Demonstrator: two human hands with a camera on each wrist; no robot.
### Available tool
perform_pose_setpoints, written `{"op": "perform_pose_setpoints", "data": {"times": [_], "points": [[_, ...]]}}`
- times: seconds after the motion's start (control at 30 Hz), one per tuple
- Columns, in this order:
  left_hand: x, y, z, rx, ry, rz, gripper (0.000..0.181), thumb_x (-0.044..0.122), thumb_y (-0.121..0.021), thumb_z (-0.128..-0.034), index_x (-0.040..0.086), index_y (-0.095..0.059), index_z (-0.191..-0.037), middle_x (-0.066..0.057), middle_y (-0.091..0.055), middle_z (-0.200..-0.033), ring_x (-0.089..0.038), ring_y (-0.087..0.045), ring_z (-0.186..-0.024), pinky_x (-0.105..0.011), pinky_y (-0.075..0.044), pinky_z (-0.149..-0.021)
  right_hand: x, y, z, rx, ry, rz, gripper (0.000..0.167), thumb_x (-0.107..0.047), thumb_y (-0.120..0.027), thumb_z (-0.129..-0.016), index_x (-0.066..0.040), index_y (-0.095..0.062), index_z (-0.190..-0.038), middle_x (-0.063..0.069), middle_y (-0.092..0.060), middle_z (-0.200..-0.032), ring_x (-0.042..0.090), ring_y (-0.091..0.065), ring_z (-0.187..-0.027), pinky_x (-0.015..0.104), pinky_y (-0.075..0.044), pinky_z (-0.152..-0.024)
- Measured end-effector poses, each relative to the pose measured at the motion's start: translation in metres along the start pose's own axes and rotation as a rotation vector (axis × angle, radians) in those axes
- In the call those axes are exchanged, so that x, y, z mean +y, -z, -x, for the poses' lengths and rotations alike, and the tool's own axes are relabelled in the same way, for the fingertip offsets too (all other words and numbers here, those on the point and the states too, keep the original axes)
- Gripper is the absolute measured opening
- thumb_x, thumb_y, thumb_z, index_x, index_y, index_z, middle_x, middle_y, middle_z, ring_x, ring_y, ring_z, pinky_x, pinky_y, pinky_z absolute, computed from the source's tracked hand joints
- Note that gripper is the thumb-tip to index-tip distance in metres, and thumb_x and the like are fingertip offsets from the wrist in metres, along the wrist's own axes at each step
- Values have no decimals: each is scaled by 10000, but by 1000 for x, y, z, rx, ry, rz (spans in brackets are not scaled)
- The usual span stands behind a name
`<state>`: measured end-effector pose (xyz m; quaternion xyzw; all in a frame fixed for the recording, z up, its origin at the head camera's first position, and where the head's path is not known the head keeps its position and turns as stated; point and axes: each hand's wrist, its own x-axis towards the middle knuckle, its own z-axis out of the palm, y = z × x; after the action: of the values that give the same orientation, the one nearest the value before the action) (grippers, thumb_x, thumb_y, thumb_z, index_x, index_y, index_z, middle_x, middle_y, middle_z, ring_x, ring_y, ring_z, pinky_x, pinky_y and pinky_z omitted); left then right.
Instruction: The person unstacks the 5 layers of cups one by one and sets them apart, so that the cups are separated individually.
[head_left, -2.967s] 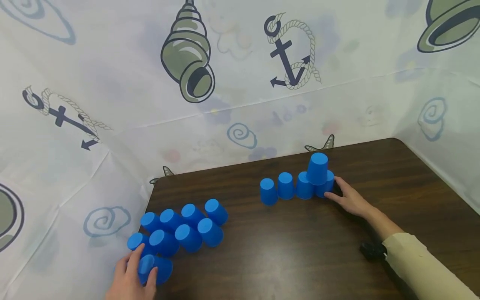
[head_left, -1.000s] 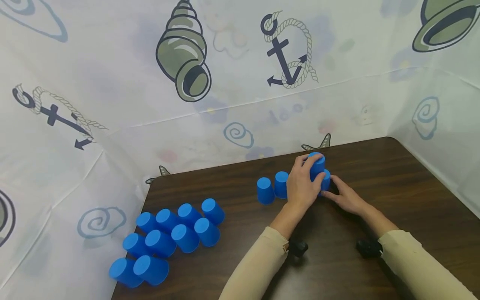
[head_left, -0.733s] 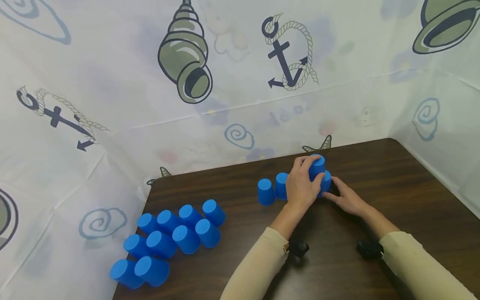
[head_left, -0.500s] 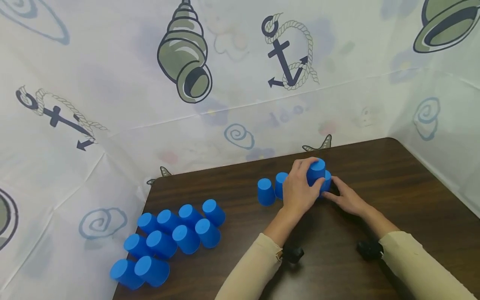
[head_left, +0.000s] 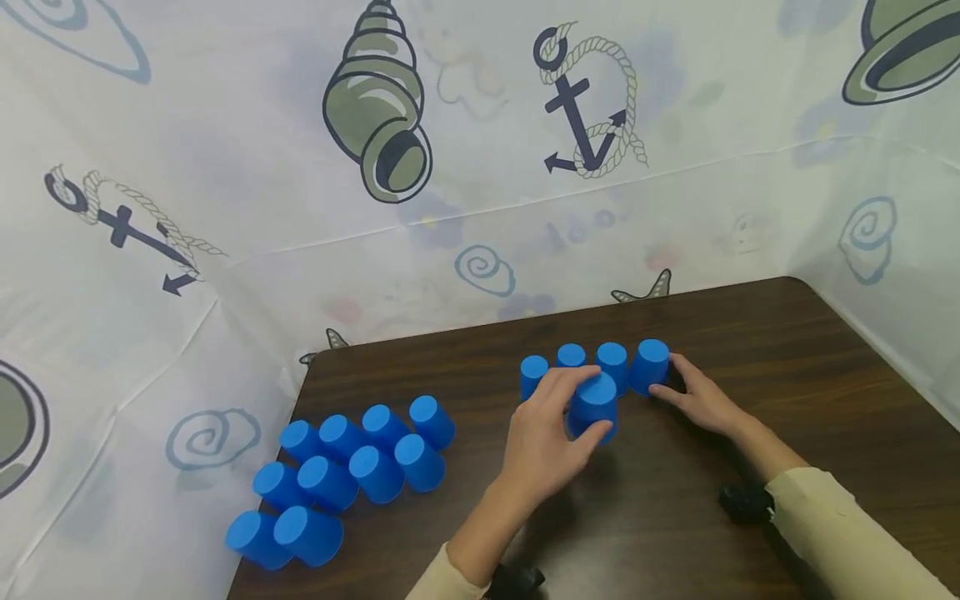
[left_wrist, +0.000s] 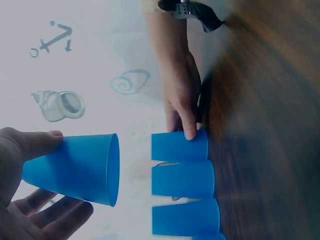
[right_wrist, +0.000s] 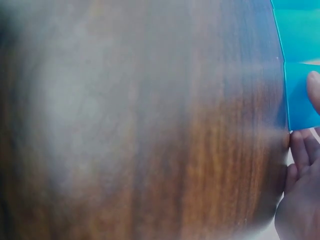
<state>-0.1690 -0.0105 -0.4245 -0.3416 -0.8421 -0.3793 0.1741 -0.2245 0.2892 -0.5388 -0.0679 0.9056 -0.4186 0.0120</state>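
My left hand grips an upside-down blue cup between thumb and fingers. That cup is held above the table, in front of a row of blue cups; in the left wrist view its open rim points toward the tabletop side. At the row's right end, my right hand holds the last cup, thumb at the front and fingers behind. The row's other cups, such as this neighbouring cup, stand upside down; my left hand partly hides the leftmost ones. The right wrist view catches only part of the right hand.
On the left of the dark wooden table, several upside-down blue cups stand in close rows, near the left edge. A printed white cloth hangs behind and beside the table. Black wrist devices sit at both sleeves.
My left hand went from a cup in the left group to the cup perched on the row, then lifted it off and brought it nearer and left. My right hand stayed at the end cup.
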Motion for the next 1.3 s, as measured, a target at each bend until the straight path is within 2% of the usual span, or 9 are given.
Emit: {"op": "perform_pose_setpoints", "data": {"times": [0.17, 0.27, 0.33, 0.5, 0.63, 0.77, 0.9, 1.03, 1.3], "points": [[-4, 37, 44, -13, 72, 59, 621, 241, -814, -821, 251, -517, -1366, 46, -559, -1278, -158, -608, -1136, -318, -568, -810, 1, 1, 1, -12, 0, -9, 749, -381, -565, -998, 63, -219, -1491, 348, -264, -1498, 554, -220, -1375, 722, -209, -1048], [-14, 58, 74, 11, 160, 67, 626, 228, -818, -817, 274, -518, -1365, 66, -559, -1277, -164, -601, -1141, -355, -575, -805, 1, 1, 1, -9, -2, -7, 754, -385, -567, -995, 63, -219, -1491, 347, -262, -1500, 553, -220, -1375, 722, -210, -1047], [-21, 71, 94, 44, 253, 55, 637, 219, -830, -803, 312, -521, -1352, 98, -557, -1272, -158, -600, -1138, -362, -577, -799, 0, 1, 1, -5, -1, -8, 753, -382, -571, -994, 64, -222, -1490, 347, -265, -1499, 553, -223, -1374, 722, -211, -1047], [-37, 96, 137, 163, 484, -51, 661, 184, -889, -722, 330, -562, -1277, 125, -576, -1224, -172, -625, -1090, -375, -589, -741, 0, 0, 1, -8, 8, -13, 747, -370, -577, -993, 71, -228, -1486, 346, -275, -1495, 550, -227, -1375, 719, -211, -1050], [-49, 113, 161, 256, 548, -213, 657, 159, -919, -670, 247, -600, -1237, 59, -608, -1199, -197, -635, -1055, -447, -588, -722, 0, 0, 1, -5, 2, -10, 745, -373, -574, -994, 65, -228, -1487, 340, -278, -1496, 548, -229, -1375, 718, -212, -1051], [-64, 124, 179, 313, 600, -378, 653, 135, -927, -648, 207, -613, -1216, -12, -626, -1172, -229, -635, -1007, -515, -576, -734, 0, 1, 1, -1, -9, -7, 741, -376, -570, -995, 55, -225, -1490, 337, -277, -1498, 545, -230, -1376, 717, -214, -1051], [-78, 130, 191, 325, 635, -467, 661, 124, -927, -638, 161, -610, -1217, -86, -626, -1149, -297, -639, -963, -554, -568, -715, 0, 2, 1, -4, -10, -4, 740, -379, -567, -997, 53, -225, -1491, 338, -276, -1497, 545, -231, -1375, 717, -218, -1051], [-87, 132, 194, 313, 671, -493, 655, 121, -914, -659, 127, -593, -1230, -126, -618, -1154, -355, -634, -973, -573, -556, -719, 0, 2, 0, -5, -9, -4, 729, -373, -564, -1000, 50, -228, -1489, 337, -277, -1497, 543, -232, -1376, 715, -217, -1053], [-90, 134, 194, 232, 762, -493, 656, 126, -877, -710, 102, -545, -1276, -181, -577, -1180, -429, -606, -1016, -589, -535, -758, 0, 2, 1, -3, 0, -3, 715, -366, -566, -1000, 48, -238, -1483, 335, -287, -1491, 544, -237, -1373, 718, -217, -1050]]}}
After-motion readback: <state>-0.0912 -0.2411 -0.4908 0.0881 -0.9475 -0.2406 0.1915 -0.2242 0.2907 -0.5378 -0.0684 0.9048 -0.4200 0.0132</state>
